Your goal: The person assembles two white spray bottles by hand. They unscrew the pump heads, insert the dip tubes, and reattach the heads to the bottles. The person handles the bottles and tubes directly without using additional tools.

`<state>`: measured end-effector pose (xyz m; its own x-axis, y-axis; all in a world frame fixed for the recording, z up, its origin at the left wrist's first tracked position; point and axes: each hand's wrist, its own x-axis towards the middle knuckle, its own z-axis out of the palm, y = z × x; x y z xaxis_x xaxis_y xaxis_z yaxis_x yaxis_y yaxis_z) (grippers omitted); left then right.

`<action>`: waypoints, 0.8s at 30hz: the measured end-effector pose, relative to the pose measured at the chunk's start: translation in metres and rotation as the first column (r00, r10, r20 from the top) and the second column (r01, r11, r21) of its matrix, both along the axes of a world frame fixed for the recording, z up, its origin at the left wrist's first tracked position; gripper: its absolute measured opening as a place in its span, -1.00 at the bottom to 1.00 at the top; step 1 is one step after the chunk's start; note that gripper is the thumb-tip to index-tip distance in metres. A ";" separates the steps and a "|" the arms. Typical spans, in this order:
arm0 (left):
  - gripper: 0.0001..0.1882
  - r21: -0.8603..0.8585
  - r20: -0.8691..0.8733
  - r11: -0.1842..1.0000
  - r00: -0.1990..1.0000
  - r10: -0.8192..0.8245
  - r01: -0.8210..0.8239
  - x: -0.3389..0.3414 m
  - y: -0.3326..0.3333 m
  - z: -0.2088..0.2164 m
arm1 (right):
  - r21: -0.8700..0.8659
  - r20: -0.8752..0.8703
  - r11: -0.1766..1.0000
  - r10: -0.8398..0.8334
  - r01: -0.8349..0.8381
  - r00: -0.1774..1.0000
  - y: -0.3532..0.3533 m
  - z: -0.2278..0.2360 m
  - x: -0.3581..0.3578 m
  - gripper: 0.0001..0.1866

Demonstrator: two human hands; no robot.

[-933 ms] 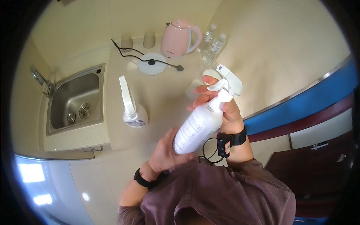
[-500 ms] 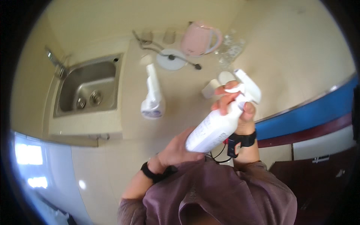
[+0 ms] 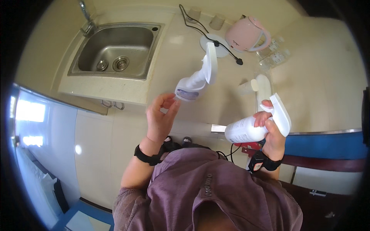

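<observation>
My right hand grips a white spray bottle round its neck, just under the trigger head. The bottle is tilted, with its base toward the left and its nozzle end up at the right, over the counter's front edge. Another white spray bottle, with a purple-blue label, stands on the counter between the sink and my right hand. Beside its base is my left hand, thumb and fingers parted and curved, with nothing held. Whether a fingertip touches that bottle, I cannot tell.
A steel sink with a faucet lies at the left. Toward the back are a pink kettle, its round white base, a black cord and a glass. Clear plastic bottles and a white cup are farther right.
My left hand has let go of the held spray bottle's base and moved left to the standing bottle. My right hand has carried its bottle right and lower. The whole view has shifted.
</observation>
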<state>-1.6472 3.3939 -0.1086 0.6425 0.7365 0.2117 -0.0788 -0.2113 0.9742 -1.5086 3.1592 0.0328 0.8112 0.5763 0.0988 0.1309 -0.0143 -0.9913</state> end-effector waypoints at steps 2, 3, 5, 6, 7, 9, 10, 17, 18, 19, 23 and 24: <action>-0.75 -0.005 -0.077 1.000 0.997 0.001 -0.002 -0.017 -0.006 -0.011 | -0.020 -0.010 0.999 0.026 -0.026 1.000 -0.006 0.003 -0.005 -0.44; -0.76 0.007 -0.138 1.000 0.990 -0.014 0.016 -0.028 -0.013 -0.017 | -0.005 -0.029 0.996 0.089 -0.089 0.996 -0.009 0.001 -0.006 -0.45; -0.78 0.019 -0.259 0.999 0.965 -0.036 0.043 -0.060 -0.036 -0.027 | 0.023 -0.063 0.974 0.224 -0.223 0.972 -0.015 -0.004 -0.011 -0.47; -0.77 -0.046 -0.376 0.995 0.921 -0.104 0.094 -0.086 -0.050 -0.031 | -0.012 -0.122 0.965 0.259 -0.262 0.958 -0.018 -0.010 -0.018 -0.45; -0.76 -0.011 -0.470 0.992 0.875 -0.115 0.124 -0.114 -0.063 -0.040 | 0.019 -0.198 0.939 0.341 -0.344 0.919 -0.025 -0.017 -0.022 -0.47; -0.74 0.021 -0.652 0.988 0.752 -0.101 0.151 -0.184 -0.101 -0.081 | -0.030 -0.189 0.859 0.497 -0.511 0.847 -0.026 -0.036 -0.048 -0.49; -0.73 -0.010 -0.725 0.996 0.685 -0.071 0.093 -0.224 -0.126 -0.099 | -0.065 -0.231 0.835 0.520 -0.546 0.822 -0.032 -0.054 -0.065 -0.53; -0.69 -0.066 -0.943 0.890 0.320 0.092 -0.451 -0.511 -0.340 -0.059 | -0.253 -0.185 0.671 0.673 -0.697 0.716 -0.091 -0.083 -0.235 -0.61; -0.70 -0.069 -0.950 0.851 0.294 0.102 -0.520 -0.540 -0.375 -0.048 | -0.246 -0.216 0.608 0.725 -0.755 0.654 -0.097 -0.078 -0.261 -0.60; -0.70 -0.082 -0.949 0.811 0.294 0.115 -0.580 -0.564 -0.412 -0.046 | -0.271 -0.222 0.547 0.765 -0.792 0.605 -0.105 -0.073 -0.290 -0.60; -0.72 -0.135 -0.922 0.678 0.343 0.182 -0.723 -0.666 -0.551 -0.054 | -0.327 -0.231 0.344 0.874 -0.880 0.427 -0.150 -0.075 -0.429 -0.56; -0.72 -0.128 -0.908 0.655 0.354 0.225 -0.745 -0.689 -0.583 -0.060 | -0.326 -0.213 0.305 0.898 -0.895 0.384 -0.160 -0.076 -0.463 -0.55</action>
